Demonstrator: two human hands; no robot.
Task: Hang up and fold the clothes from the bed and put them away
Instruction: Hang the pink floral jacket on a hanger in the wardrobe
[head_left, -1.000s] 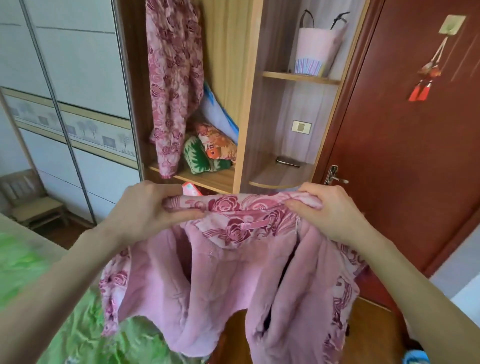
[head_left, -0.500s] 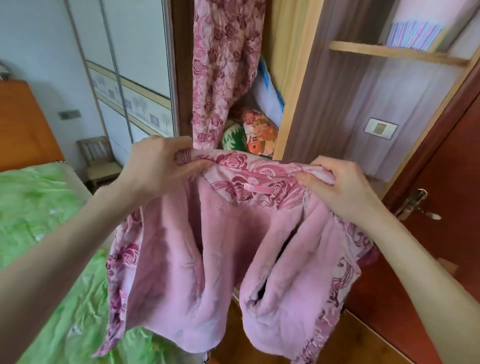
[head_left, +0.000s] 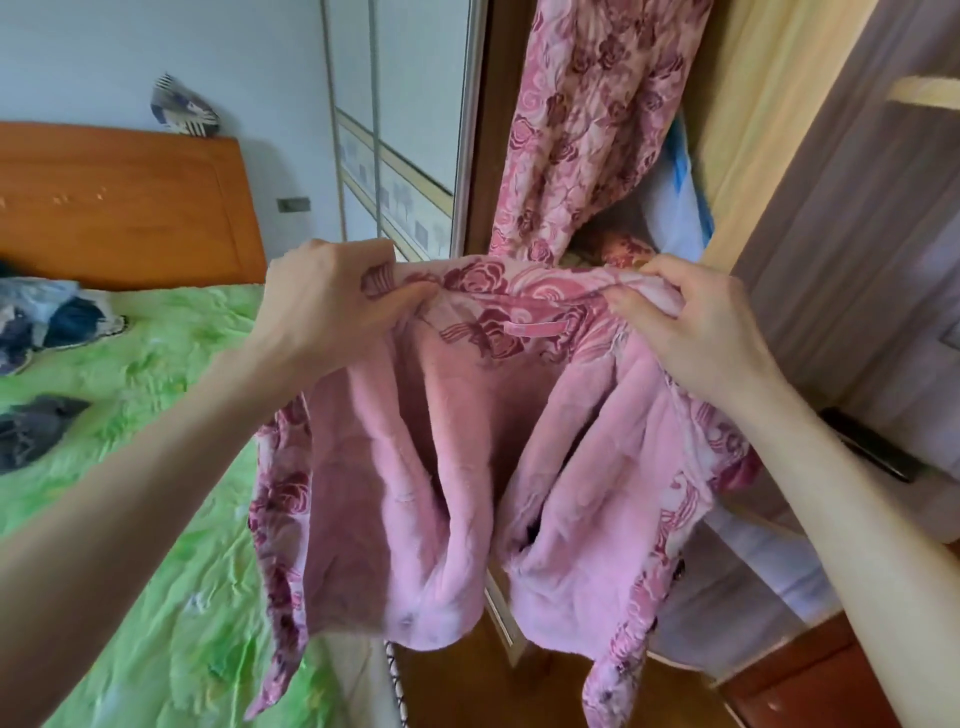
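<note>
In front of the open wooden wardrobe (head_left: 737, 156): pink rose-print fleece-lined jacket (head_left: 467, 441) held up by its collar.
Head view: left hand (head_left: 332, 306) and right hand (head_left: 691, 332) pinch opposite collar ends, equally near; collar level, body hanging down.

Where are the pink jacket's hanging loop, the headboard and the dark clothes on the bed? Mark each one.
hanging loop (head_left: 535, 328), head view, middle of the pink strip.
headboard (head_left: 124, 208), head view, centre of the orange panel.
dark clothes (head_left: 36, 431), head view, grey garment on the green sheet.
</note>
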